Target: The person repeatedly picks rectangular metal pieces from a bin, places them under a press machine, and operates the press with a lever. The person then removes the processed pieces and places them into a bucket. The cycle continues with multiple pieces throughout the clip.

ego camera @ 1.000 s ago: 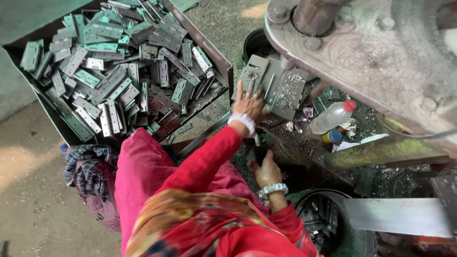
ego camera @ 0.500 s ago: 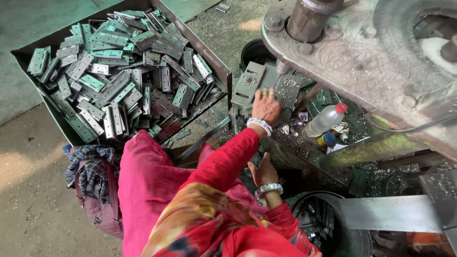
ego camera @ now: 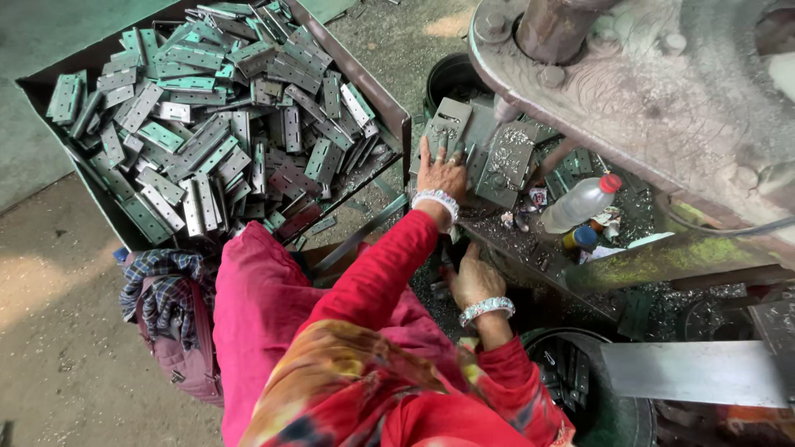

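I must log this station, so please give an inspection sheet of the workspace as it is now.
Surface: press table, dirty with metal chips.
Job's things: grey plates on the table; tray heaped with metal hinges.
Clutter: plastic bottle lying down, small jar, scraps.
Grippers: left hand flat on a plate; right hand low at the table edge, grip hidden.
Cables: one cable at the machine's right.
Surroundings: concrete floor, checked bag, dark bin.
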